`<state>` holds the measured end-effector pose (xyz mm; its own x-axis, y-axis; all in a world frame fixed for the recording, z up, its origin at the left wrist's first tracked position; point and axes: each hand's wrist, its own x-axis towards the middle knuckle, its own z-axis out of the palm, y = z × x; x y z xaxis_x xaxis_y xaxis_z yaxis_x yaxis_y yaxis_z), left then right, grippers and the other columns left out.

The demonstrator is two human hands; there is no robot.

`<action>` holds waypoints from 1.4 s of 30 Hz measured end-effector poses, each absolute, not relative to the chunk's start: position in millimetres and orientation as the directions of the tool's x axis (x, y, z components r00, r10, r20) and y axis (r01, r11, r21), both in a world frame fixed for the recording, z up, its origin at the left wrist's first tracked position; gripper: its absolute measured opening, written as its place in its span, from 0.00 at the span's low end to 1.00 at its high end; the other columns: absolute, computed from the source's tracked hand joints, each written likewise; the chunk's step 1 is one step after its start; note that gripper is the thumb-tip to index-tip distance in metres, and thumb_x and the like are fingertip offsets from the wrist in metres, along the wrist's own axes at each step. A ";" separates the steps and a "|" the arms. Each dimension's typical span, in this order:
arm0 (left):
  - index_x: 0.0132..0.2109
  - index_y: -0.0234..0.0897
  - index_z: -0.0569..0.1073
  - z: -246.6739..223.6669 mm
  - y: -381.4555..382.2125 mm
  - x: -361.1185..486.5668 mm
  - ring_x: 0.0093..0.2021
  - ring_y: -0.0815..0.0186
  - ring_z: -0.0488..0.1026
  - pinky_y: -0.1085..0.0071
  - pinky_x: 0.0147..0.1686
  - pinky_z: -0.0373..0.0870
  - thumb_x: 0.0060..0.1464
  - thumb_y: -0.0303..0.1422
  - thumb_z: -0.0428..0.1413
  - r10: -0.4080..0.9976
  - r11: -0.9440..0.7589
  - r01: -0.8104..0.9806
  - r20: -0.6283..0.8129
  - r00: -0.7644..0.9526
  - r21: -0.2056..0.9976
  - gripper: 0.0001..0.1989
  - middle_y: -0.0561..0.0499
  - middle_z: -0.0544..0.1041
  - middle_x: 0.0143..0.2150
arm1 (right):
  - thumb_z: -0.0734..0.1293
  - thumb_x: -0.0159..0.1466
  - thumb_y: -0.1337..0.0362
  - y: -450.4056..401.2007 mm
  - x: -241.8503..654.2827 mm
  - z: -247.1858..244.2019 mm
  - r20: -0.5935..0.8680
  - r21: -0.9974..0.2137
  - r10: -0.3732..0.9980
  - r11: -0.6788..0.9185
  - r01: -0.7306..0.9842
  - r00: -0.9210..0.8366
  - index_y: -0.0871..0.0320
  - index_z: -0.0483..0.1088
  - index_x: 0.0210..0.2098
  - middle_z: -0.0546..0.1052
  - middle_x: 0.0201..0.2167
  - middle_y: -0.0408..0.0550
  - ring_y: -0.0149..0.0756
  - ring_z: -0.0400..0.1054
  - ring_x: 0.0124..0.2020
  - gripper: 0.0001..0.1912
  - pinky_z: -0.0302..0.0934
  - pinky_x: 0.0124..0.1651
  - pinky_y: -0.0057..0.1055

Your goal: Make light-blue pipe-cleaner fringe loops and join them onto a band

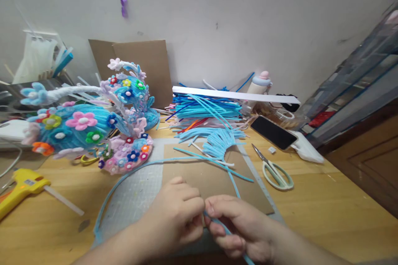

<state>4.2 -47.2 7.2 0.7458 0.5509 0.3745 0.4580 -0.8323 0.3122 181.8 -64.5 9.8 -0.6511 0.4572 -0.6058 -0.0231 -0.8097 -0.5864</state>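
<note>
Close to the table's front edge, my left hand [178, 209] and my right hand [239, 223] meet with fingers closed. A light blue pipe cleaner [223, 226] runs from between their fingertips across my right palm and down. My left fingers pinch at its end, which they mostly hide. Just beyond my hands is a fan of looped blue pipe cleaners [214, 145] with a stem leading down behind my right hand. Loose blue pipe cleaners [242, 174] cross beside it on the brown cardboard [186, 174]. Another long blue strand [107, 198] curves round to the left.
Pipe-cleaner flower sculptures [90, 122] stand at left, above a yellow glue gun [26, 188]. Bundled pipe cleaners [205, 109] lie at the back under a white strip [233, 95]. Scissors [275, 176], a phone [273, 132] and a bottle [260, 85] are at right.
</note>
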 end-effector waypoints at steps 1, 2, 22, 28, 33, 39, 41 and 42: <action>0.26 0.37 0.61 6.2 -47.7 4.1 0.24 0.71 0.61 0.70 0.29 0.51 0.44 0.24 0.49 0.545 -0.837 0.458 0.390 0.742 0.298 0.04 0.55 0.66 0.22 | 0.57 0.55 0.64 -62.9 181.8 9.0 -0.608 -0.473 0.375 -0.879 -0.060 -0.700 0.58 0.58 0.26 0.58 0.16 0.33 0.18 0.41 0.10 0.04 0.33 0.14 0.19; 0.26 0.37 0.61 5.1 -48.3 4.2 0.24 0.71 0.60 0.69 0.28 0.51 0.45 0.24 0.48 0.543 -0.839 0.460 0.401 0.738 0.289 0.05 0.55 0.66 0.22 | 0.58 0.54 0.65 -62.1 181.3 7.7 -0.602 -0.406 0.335 -0.910 -0.083 -0.725 0.58 0.57 0.26 0.57 0.17 0.33 0.17 0.40 0.10 0.04 0.32 0.14 0.19; 0.25 0.38 0.61 14.9 -48.7 0.3 0.22 0.71 0.59 0.68 0.27 0.50 0.47 0.25 0.48 0.479 -0.878 0.404 0.488 0.729 0.257 0.06 0.56 0.65 0.21 | 0.55 0.53 0.61 -62.3 179.7 3.1 -0.481 -0.212 0.149 -0.976 -0.051 -0.864 0.59 0.61 0.23 0.60 0.12 0.36 0.21 0.46 0.08 0.09 0.33 0.12 0.20; 0.34 0.36 0.66 20.0 -46.6 -2.7 0.28 0.68 0.62 0.67 0.31 0.54 0.57 0.25 0.43 0.495 -0.869 0.445 0.388 0.777 0.217 0.08 0.51 0.70 0.28 | 0.57 0.57 0.64 -63.8 184.3 1.2 -0.413 -0.173 0.310 -0.950 -0.260 -0.856 0.63 0.66 0.23 0.60 0.12 0.36 0.19 0.49 0.09 0.11 0.39 0.13 0.17; 0.37 0.36 0.66 17.7 -46.5 -3.7 0.30 0.67 0.63 0.68 0.32 0.54 0.59 0.29 0.45 0.497 -0.867 0.435 0.373 0.783 0.242 0.06 0.52 0.70 0.30 | 0.58 0.56 0.65 -63.6 185.9 3.4 -0.374 -0.098 0.292 -0.956 -0.276 -0.880 0.63 0.65 0.22 0.59 0.11 0.35 0.18 0.48 0.09 0.10 0.39 0.13 0.16; 0.33 0.36 0.65 16.3 -46.7 -6.5 0.28 0.68 0.63 0.69 0.30 0.55 0.59 0.28 0.45 0.447 -0.894 0.396 0.379 0.810 0.210 0.08 0.52 0.70 0.28 | 0.58 0.57 0.65 -67.1 185.5 3.2 -0.439 -0.109 0.277 -0.961 -0.256 -0.855 0.63 0.64 0.20 0.57 0.12 0.34 0.18 0.48 0.08 0.11 0.38 0.12 0.16; 0.31 0.35 0.65 17.5 -47.3 -7.8 0.27 0.68 0.62 0.68 0.29 0.55 0.59 0.27 0.43 0.415 -0.910 0.378 0.383 0.825 0.173 0.09 0.52 0.70 0.26 | 0.58 0.57 0.66 -69.3 184.0 6.2 -0.486 -0.154 0.316 -0.949 -0.276 -0.815 0.63 0.64 0.20 0.57 0.11 0.34 0.17 0.48 0.08 0.12 0.38 0.12 0.16; 0.31 0.35 0.64 18.2 -47.7 -8.2 0.26 0.68 0.62 0.68 0.29 0.55 0.59 0.27 0.43 0.406 -0.914 0.375 0.390 0.826 0.157 0.10 0.52 0.69 0.26 | 0.59 0.57 0.66 -70.2 183.4 7.9 -0.505 -0.175 0.330 -0.944 -0.280 -0.797 0.64 0.64 0.20 0.58 0.11 0.34 0.17 0.48 0.08 0.12 0.38 0.12 0.16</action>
